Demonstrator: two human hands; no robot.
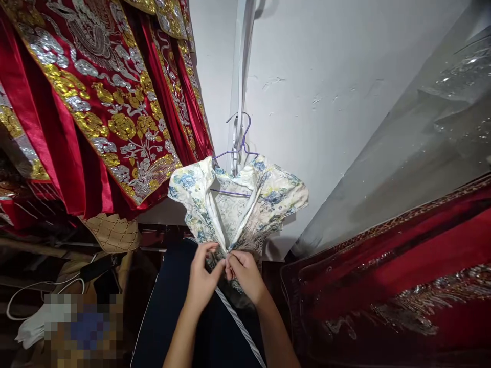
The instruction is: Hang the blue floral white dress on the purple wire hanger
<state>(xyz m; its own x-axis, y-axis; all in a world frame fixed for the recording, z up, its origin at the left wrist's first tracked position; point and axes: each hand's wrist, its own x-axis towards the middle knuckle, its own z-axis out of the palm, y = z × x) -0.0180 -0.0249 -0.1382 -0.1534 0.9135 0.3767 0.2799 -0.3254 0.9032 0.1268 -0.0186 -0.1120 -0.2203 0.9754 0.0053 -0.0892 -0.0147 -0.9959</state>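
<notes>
With the fingers of the right hand (pixel 246 273), pinches the floral garment (pixel 268 197) low on its front; with the left hand's (pixel 205 278), touches just beside, cannot tell whether gripping. Hangs on a purple hanger (pixel 243 146) before the white wall (pixel 314 138).

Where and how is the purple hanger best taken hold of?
Probably best grip the hanger by its neck, just under the hook, coming from the right of the picture. The hook's tip points left, its rounded side faces right, and the neck stands bare above the flowered garment. The lower bar seems less handy, as it lies inside the garment's open front.
</notes>
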